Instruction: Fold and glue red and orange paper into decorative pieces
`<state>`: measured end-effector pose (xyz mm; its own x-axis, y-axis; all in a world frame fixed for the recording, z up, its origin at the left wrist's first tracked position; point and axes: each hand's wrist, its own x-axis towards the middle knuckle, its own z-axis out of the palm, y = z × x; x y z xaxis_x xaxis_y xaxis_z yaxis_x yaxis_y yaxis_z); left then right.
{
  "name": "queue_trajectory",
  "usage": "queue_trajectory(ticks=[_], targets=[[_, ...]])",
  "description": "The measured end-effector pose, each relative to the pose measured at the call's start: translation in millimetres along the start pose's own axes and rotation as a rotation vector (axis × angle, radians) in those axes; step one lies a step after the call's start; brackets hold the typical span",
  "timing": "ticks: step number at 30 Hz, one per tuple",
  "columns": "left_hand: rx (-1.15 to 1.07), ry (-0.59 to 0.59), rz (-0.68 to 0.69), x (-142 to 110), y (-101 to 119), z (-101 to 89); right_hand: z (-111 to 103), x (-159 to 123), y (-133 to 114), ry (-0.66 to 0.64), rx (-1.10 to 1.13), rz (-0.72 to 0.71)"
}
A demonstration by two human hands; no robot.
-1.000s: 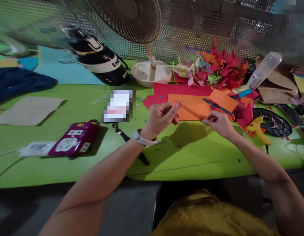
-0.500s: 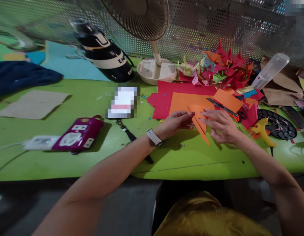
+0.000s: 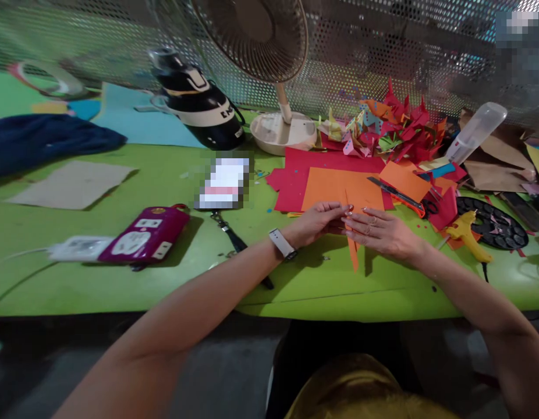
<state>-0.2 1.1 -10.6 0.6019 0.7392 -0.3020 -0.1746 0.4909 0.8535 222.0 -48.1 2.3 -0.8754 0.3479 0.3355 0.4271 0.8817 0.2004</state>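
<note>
A narrow piece of folded orange paper is held just above the table, its pointed end hanging down toward me. My left hand pinches its left side between thumb and fingers. From the other side my right hand closes on the same piece, its long fingers lying across the front and covering much of the fold. Behind both hands, a flat orange sheet rests on red paper. A craft knife with an orange handle lies just beyond my right hand.
Folded red paper pieces are heaped at the back right. A yellow glue gun and a black round tray sit at right. Leftward are a phone, a purple power strip, a black bottle and a fan.
My right hand has moved left and closed over the folded paper, its fingers now against it. The paper has turned more upright and looks narrower. The camera view has shifted slightly.
</note>
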Motion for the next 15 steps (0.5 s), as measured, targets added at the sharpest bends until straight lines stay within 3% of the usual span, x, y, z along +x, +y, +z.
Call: queue_trajectory(ticks=[9, 15], targets=[[-0.058, 0.041, 0.090, 1.4, -3.7, 0.0, -0.9, 1.1, -3.0, -0.018, 0.009, -0.008], [-0.064, 0.041, 0.107, 1.8, -5.3, 1.9, 2.1, 0.9, -4.3, 0.085, 0.041, -0.032]])
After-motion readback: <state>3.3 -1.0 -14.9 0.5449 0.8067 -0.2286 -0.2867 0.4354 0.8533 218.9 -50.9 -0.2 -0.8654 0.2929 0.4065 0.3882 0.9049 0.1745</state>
